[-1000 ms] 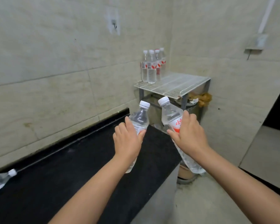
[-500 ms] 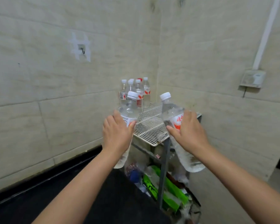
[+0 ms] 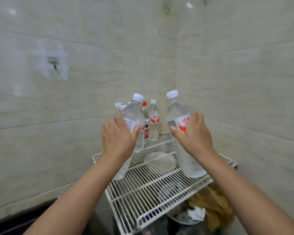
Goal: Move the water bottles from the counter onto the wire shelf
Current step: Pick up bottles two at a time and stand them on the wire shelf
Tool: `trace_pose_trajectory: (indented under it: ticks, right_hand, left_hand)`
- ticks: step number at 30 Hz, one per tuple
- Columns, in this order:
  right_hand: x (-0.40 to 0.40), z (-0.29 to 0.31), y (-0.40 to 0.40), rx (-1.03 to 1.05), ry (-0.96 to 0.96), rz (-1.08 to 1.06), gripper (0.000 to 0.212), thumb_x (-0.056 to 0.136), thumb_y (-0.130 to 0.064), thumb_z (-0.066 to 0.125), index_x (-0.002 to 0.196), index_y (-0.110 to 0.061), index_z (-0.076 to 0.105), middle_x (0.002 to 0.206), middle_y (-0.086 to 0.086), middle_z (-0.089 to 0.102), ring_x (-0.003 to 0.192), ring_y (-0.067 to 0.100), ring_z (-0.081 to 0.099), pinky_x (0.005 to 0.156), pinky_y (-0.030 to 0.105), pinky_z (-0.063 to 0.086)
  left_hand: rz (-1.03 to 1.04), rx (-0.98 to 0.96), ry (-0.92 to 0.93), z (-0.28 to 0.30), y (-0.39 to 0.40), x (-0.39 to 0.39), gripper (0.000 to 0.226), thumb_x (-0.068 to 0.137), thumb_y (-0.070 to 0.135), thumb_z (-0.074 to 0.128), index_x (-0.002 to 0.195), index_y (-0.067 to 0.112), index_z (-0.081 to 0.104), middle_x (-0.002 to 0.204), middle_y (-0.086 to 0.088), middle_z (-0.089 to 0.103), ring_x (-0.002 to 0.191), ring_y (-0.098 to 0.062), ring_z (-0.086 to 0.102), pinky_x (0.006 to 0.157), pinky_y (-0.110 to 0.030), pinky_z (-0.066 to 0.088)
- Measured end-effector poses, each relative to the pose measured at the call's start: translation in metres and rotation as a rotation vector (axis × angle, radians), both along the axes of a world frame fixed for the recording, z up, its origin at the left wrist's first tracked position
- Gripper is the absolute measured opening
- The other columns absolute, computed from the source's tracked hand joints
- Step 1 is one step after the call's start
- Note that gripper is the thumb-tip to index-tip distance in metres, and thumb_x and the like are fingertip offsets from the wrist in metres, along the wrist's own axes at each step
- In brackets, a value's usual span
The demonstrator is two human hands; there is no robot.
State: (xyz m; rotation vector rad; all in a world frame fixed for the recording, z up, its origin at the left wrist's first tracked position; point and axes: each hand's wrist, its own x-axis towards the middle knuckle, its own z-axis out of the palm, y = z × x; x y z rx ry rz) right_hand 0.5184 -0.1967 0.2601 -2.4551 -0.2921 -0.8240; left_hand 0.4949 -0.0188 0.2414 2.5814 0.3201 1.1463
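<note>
My left hand (image 3: 117, 139) grips a clear water bottle (image 3: 133, 114) with a white cap, tilted and held above the left part of the white wire shelf (image 3: 153, 189). My right hand (image 3: 194, 135) holds a second clear bottle (image 3: 178, 114) with a red-and-white label, upright over the shelf's right side; its base hangs just above the wires. Several bottles (image 3: 153, 121) stand grouped at the shelf's back corner against the tiled wall, partly hidden behind the left bottle.
Tiled walls close in the shelf on the left and right. A wall hook (image 3: 54, 64) is on the left wall. Under the shelf lie a bowl and brownish clutter (image 3: 210, 206). The black counter edge (image 3: 15, 221) shows at the lower left.
Both hands with their bottles have moved forward from beside the shelf to above it. The view has come closer to the shelf corner.
</note>
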Motion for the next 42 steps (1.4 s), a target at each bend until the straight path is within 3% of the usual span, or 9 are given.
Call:
trace_pose_trajectory:
  ticks: [11, 14, 16, 18, 21, 24, 28, 33, 42]
  right_hand:
    - [0.175, -0.038, -0.025, -0.012, 0.07, 0.292, 0.07, 0.084, -0.039, 0.058, 0.133, 0.0, 0.027, 0.128, 0.018, 0.042, 0.113, 0.036, 0.048, 0.087, 0.04, 0.043]
    - [0.205, -0.045, -0.021, 0.036, 0.071, 0.352, 0.07, 0.083, -0.04, 0.06, 0.132, 0.001, 0.031, 0.128, 0.019, 0.044, 0.113, 0.035, 0.049, 0.087, 0.04, 0.044]
    - [0.222, -0.044, -0.017, 0.048, 0.074, 0.361, 0.069, 0.082, -0.038, 0.062, 0.13, 0.002, 0.033, 0.125, 0.02, 0.045, 0.112, 0.036, 0.05, 0.086, 0.04, 0.044]
    - [0.235, -0.049, -0.015, 0.071, 0.102, 0.367, 0.069, 0.082, -0.035, 0.062, 0.131, 0.003, 0.031, 0.127, 0.021, 0.044, 0.114, 0.037, 0.049, 0.088, 0.041, 0.043]
    - [0.249, -0.063, -0.018, 0.104, 0.149, 0.39, 0.073, 0.084, -0.035, 0.061, 0.135, 0.003, 0.026, 0.132, 0.021, 0.041, 0.116, 0.036, 0.047, 0.09, 0.04, 0.043]
    - [0.257, -0.072, -0.022, 0.119, 0.179, 0.421, 0.077, 0.085, -0.037, 0.058, 0.139, 0.0, 0.018, 0.138, 0.021, 0.036, 0.122, 0.035, 0.043, 0.095, 0.04, 0.041]
    - [0.262, -0.073, -0.028, 0.151, 0.191, 0.468, 0.074, 0.083, -0.038, 0.06, 0.137, -0.002, 0.024, 0.136, 0.018, 0.038, 0.119, 0.033, 0.048, 0.092, 0.04, 0.044]
    - [0.256, -0.077, -0.043, 0.231, 0.205, 0.519, 0.071, 0.081, -0.029, 0.066, 0.135, -0.004, 0.027, 0.132, 0.017, 0.041, 0.113, 0.03, 0.052, 0.086, 0.033, 0.043]
    - [0.249, -0.083, -0.042, 0.26, 0.188, 0.639, 0.07, 0.084, -0.021, 0.062, 0.138, -0.002, 0.022, 0.129, 0.019, 0.04, 0.108, 0.021, 0.046, 0.085, 0.026, 0.036]
  left_hand:
    - [0.261, -0.133, 0.12, -0.023, -0.078, 0.138, 0.076, 0.094, 0.05, 0.036, 0.146, 0.001, 0.01, 0.132, -0.016, 0.037, 0.118, -0.029, 0.037, 0.101, -0.034, 0.03]
    - [0.268, -0.165, 0.095, -0.033, -0.082, 0.171, 0.074, 0.092, 0.049, 0.045, 0.142, -0.003, 0.025, 0.123, -0.019, 0.046, 0.11, -0.033, 0.045, 0.094, -0.039, 0.038]
    - [0.303, -0.136, 0.019, -0.035, -0.081, 0.189, 0.072, 0.083, 0.046, 0.061, 0.126, -0.009, 0.045, 0.101, -0.023, 0.059, 0.09, -0.037, 0.059, 0.077, -0.042, 0.05]
    - [0.34, -0.165, 0.009, -0.04, -0.082, 0.2, 0.068, 0.085, 0.048, 0.055, 0.12, -0.009, 0.049, 0.093, -0.022, 0.061, 0.08, -0.036, 0.062, 0.07, -0.04, 0.054]
    - [0.263, -0.218, 0.021, -0.05, -0.089, 0.206, 0.083, 0.09, 0.062, 0.019, 0.133, -0.006, 0.038, 0.11, -0.023, 0.054, 0.096, -0.036, 0.054, 0.085, -0.042, 0.047]
    - [0.26, -0.271, 0.031, -0.062, -0.088, 0.209, 0.073, 0.093, 0.053, 0.034, 0.141, -0.001, 0.025, 0.127, -0.021, 0.044, 0.113, -0.033, 0.045, 0.099, -0.039, 0.038]
    - [0.254, -0.296, -0.049, -0.073, -0.085, 0.205, 0.076, 0.085, 0.062, 0.028, 0.126, -0.001, 0.033, 0.105, -0.025, 0.058, 0.091, -0.038, 0.06, 0.08, -0.044, 0.052]
    - [0.209, -0.332, 0.057, -0.075, -0.079, 0.189, 0.077, 0.093, 0.04, 0.047, 0.145, -0.001, 0.01, 0.142, -0.023, 0.03, 0.13, -0.034, 0.031, 0.111, -0.041, 0.028]
    - [0.093, -0.361, 0.158, -0.071, -0.069, 0.182, 0.072, 0.095, 0.038, 0.044, 0.148, 0.005, 0.008, 0.151, -0.014, 0.023, 0.141, -0.027, 0.022, 0.115, -0.038, 0.023]
